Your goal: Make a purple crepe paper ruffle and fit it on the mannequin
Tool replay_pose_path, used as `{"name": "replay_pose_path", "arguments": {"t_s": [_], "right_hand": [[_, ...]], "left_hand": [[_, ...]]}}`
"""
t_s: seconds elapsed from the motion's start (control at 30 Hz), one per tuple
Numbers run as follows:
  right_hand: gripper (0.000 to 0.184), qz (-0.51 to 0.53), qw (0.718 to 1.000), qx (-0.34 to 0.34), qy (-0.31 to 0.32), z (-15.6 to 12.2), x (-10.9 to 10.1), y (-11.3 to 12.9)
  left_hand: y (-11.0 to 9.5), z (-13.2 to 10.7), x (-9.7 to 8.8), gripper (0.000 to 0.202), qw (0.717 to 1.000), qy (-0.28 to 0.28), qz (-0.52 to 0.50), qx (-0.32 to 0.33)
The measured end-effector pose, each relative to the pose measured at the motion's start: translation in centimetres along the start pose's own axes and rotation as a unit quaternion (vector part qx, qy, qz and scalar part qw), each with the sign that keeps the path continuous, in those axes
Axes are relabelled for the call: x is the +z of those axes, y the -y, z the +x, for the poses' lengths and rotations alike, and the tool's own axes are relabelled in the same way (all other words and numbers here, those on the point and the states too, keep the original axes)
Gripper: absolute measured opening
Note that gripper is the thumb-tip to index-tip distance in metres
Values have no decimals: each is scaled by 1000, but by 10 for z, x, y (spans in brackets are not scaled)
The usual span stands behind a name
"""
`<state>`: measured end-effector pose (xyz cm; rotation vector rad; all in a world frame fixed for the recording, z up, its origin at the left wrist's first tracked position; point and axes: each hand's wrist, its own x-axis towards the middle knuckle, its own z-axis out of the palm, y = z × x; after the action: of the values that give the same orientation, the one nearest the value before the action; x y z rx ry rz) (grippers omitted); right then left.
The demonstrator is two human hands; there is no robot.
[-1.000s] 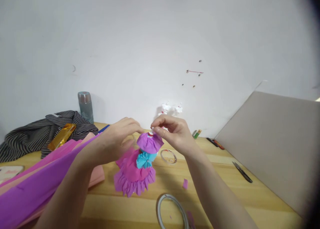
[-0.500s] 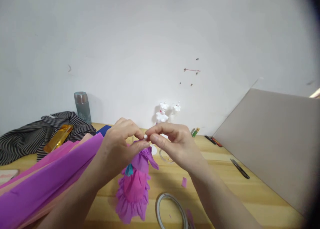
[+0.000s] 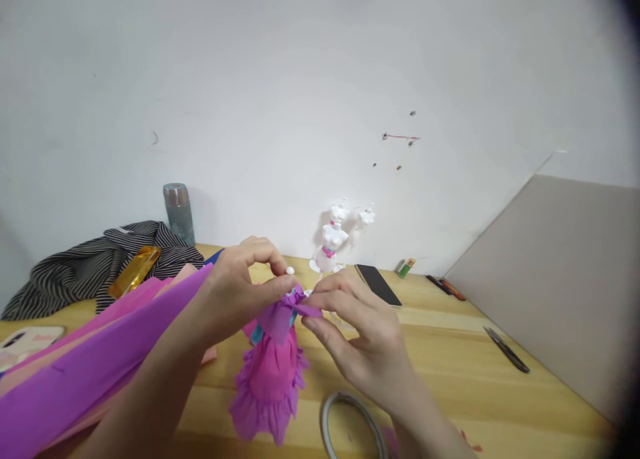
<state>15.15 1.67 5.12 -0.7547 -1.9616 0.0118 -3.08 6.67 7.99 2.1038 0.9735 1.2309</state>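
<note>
A small dress form wears a pink and purple ruffled crepe paper dress [image 3: 273, 372] with blue-green bits near the waist. My left hand [image 3: 247, 272] is closed at its top, thumb and forefinger gripping just beside a white knob [image 3: 290, 270]. The form's body is mostly hidden under the paper and my fingers. My right hand [image 3: 357, 325] pinches the edge of a purple crepe paper flap [image 3: 306, 309] on the upper dress, at its right side.
Purple, pink and peach crepe paper [image 3: 100, 359] lies at left, near striped cloth [image 3: 65, 265], golden tape [image 3: 135, 272] and a flask [image 3: 179, 213]. White dress forms [image 3: 334, 235] stand behind. A tape roll [image 3: 327, 419], phone [image 3: 379, 285], scissors [image 3: 506, 349] and white board [image 3: 550, 279] are also there.
My right hand has moved down from the white knob and now pinches the purple flap, drawing it sideways. My left hand keeps its hold at the top. The view has shifted left.
</note>
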Motion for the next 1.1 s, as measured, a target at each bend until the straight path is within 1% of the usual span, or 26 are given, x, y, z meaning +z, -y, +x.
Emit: {"name": "replay_pose_path", "arguments": {"t_s": [0.07,0.2,0.33,0.4,0.53,0.6,0.7,0.77,0.87,1.0,1.1], "right_hand": [[14,25,999,8,-18,2,-1,-2],[13,86,995,45,-18,2,-2,-3],[11,168,978,120,-31,1,1,-6],[9,225,959,160,-58,1,3,-10],[8,356,904,214,-99,5,7,-17],[10,393,881,237,-114,7,9,-18],[14,413,862,262,-133,8,9,-18],[16,420,857,266,-135,8,9,-17],[17,420,858,260,-140,9,10,-16],[19,397,872,250,-138,16,10,-17],[21,377,885,248,-117,26,9,-23]], "left_hand": [[0,0,-1,11,1000,16,-5,6],[0,-1,-1,11,999,33,-16,24],[1,-2,-2,11,998,30,-23,44],[1,-2,-3,11,998,36,-27,50],[2,-1,-7,12,996,57,-30,56],[3,-1,-10,11,996,66,-37,56],[5,-1,-14,9,993,91,-54,57],[6,-2,-16,8,990,109,-65,64],[6,-2,-18,6,987,124,-71,69],[6,-2,-18,8,985,139,-78,65],[8,-2,-17,7,984,137,-84,76]]}}
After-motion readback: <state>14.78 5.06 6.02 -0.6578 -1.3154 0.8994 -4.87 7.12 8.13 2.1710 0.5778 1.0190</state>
